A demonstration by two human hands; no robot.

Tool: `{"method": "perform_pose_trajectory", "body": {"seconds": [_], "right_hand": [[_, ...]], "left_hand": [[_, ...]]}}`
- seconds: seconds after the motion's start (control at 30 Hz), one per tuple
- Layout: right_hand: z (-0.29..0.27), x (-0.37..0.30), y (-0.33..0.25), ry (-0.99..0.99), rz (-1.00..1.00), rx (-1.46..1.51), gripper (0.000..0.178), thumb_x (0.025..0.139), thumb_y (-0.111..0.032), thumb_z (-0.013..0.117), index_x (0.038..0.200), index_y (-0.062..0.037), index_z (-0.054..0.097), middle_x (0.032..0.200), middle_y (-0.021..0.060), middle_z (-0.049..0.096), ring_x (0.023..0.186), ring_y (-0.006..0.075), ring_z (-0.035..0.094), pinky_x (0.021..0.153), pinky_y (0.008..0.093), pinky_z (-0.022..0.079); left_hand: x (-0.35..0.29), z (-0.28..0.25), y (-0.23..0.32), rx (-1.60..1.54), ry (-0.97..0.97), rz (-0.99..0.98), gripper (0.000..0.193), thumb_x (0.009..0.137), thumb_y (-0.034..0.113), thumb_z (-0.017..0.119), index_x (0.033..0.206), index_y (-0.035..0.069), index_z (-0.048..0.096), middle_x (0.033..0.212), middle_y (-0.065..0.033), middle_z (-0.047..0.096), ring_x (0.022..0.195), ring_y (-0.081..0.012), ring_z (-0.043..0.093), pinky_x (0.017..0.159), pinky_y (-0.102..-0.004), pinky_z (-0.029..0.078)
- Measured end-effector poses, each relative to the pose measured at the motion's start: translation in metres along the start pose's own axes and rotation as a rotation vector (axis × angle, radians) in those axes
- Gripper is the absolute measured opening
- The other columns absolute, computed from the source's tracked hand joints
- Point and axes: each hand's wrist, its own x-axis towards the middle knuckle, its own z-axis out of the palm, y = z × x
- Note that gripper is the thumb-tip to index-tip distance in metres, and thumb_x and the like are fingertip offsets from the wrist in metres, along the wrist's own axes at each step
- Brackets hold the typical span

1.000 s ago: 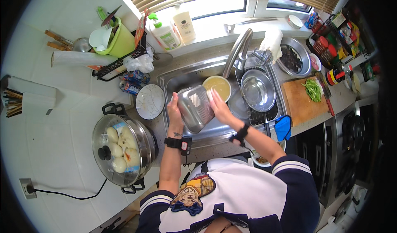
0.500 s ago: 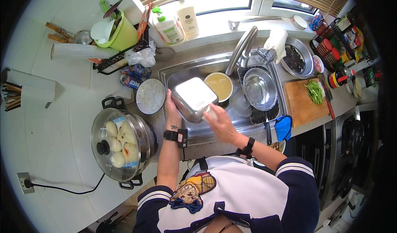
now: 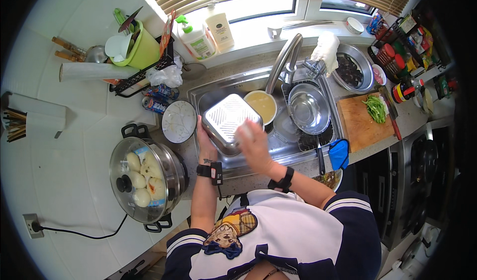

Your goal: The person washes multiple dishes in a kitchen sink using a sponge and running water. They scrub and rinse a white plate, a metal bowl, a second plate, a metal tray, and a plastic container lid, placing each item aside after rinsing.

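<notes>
A rectangular stainless steel pan (image 3: pixel 226 116) is held bottom up over the left part of the sink (image 3: pixel 201 92). My left hand (image 3: pixel 205 143) grips its left side, the fingers partly hidden beneath. Against the near right part of the ribbed base, my right hand (image 3: pixel 257 148) presses a small white pad, perhaps a sponge; both are blurred by motion. Just beyond the pan, a round bowl of cloudy yellowish liquid (image 3: pixel 261 106) sits in the sink under the faucet (image 3: pixel 284 63). To the right, a clear round bowl (image 3: pixel 309 110) rests on a dark rack.
A steamer (image 3: pixel 146 178) with buns under its glass lid and a patterned plate (image 3: pixel 179 122) stand at left. On the right are a cutting board (image 3: pixel 355 131) with chopped greens (image 3: pixel 373 110), a knife (image 3: pixel 395 126), a metal bowl of dark food (image 3: pixel 366 76) and a blue cloth (image 3: pixel 339 154).
My right hand has slid left with the white pad, further over the pan's base. The pan has tilted slightly, showing its ribbed base more clearly. The whole view has shifted a little.
</notes>
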Motion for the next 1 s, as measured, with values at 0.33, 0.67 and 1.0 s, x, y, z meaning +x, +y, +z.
{"method": "perform_pose_trajectory", "body": {"seconds": [0.33,0.67,1.0], "right_hand": [[-0.018,-0.003,-0.022,-0.103,0.012,0.088,0.051,0.085,-0.009,0.064,0.136,-0.0077,0.057,0.144,0.0238,0.044,0.130,0.0396,0.047,0.105,0.0479,0.039],[-0.057,0.016,0.031,-0.147,-0.278,-0.010,0.044,0.082,-0.008,0.062,0.126,-0.0095,0.062,0.138,0.0168,0.052,0.123,0.0361,0.052,0.094,0.0476,0.044],[-0.074,0.019,0.034,-0.239,-0.281,-0.095,0.044,0.077,-0.006,0.062,0.121,-0.0086,0.063,0.136,0.0142,0.053,0.123,0.0335,0.052,0.093,0.0457,0.043]], "left_hand": [[-0.005,0.005,0.006,0.138,0.041,-0.051,0.050,0.101,0.051,0.050,0.107,0.004,0.067,0.103,-0.0068,0.072,0.091,-0.0160,0.069,0.083,-0.0316,0.055],[-0.007,0.003,0.010,0.012,-0.004,-0.120,0.050,0.100,0.051,0.052,0.107,0.004,0.067,0.102,-0.0102,0.073,0.090,-0.0201,0.071,0.080,-0.0348,0.059],[-0.011,0.011,0.008,-0.051,-0.074,-0.196,0.062,0.100,0.055,0.049,0.119,-0.002,0.064,0.109,-0.0145,0.072,0.095,-0.0244,0.071,0.084,-0.0382,0.059]]}}
